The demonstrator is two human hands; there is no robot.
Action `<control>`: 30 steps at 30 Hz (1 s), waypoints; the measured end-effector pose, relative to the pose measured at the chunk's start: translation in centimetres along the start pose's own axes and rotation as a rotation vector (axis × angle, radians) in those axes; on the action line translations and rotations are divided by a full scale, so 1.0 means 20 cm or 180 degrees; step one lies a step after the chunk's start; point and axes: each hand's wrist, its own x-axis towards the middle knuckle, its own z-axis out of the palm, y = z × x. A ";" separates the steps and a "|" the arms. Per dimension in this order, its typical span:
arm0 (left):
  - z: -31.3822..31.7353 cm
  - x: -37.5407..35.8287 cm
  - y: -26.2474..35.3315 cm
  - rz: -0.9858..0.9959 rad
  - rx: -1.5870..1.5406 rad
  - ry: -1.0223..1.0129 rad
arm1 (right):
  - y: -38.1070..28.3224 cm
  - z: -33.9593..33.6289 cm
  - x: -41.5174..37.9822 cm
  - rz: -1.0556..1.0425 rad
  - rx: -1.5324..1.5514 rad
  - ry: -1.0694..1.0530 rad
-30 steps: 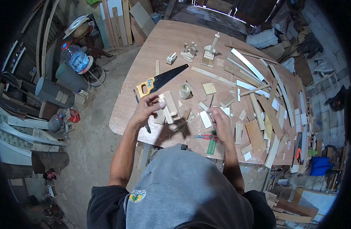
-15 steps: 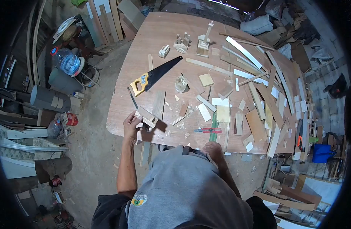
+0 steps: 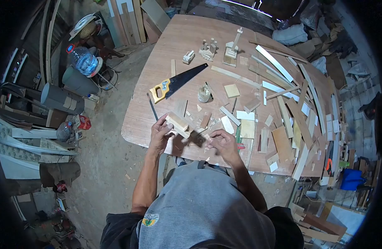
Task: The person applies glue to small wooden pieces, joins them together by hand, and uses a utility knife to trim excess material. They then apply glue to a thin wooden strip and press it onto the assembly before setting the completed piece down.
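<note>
My left hand (image 3: 160,135) grips a small assembly of pale wooden blocks (image 3: 177,123), held just above the near edge of the brown workbench (image 3: 174,37). Close to the right of it, my right hand (image 3: 220,143) has its fingers pinched on a small piece at the assembly's right end; the piece itself is too small to make out. A handsaw (image 3: 178,81) with a yellow handle lies on the bench beyond my hands. A small glass jar (image 3: 204,93) stands right of the saw.
Many wood strips and offcuts (image 3: 282,112) cover the right half of the bench. Small wooden models (image 3: 232,50) stand at the far side. A red-handled tool (image 3: 240,145) lies near my right hand. On the floor at left are a water bottle (image 3: 84,60), pipes and planks.
My left hand has lifted the block assembly from the bench's near-left edge toward the middle. My right hand came up from the bench edge to meet it.
</note>
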 end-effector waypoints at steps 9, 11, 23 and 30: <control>0.19 0.08 0.09 0.0378 -0.0593 -0.0769 | -0.27 0.12 0.03 -0.0325 0.0127 0.0236; 0.24 0.09 0.12 0.0408 -0.0603 -0.0762 | -0.29 0.12 0.04 -0.0438 0.0067 0.0283; 0.38 0.16 0.14 0.0390 -0.0801 -0.0896 | -0.33 0.09 0.07 -0.0708 0.0483 0.0508; 0.43 0.17 0.16 0.0428 -0.0738 -0.0917 | -0.35 0.13 0.10 -0.2098 -0.0996 0.1086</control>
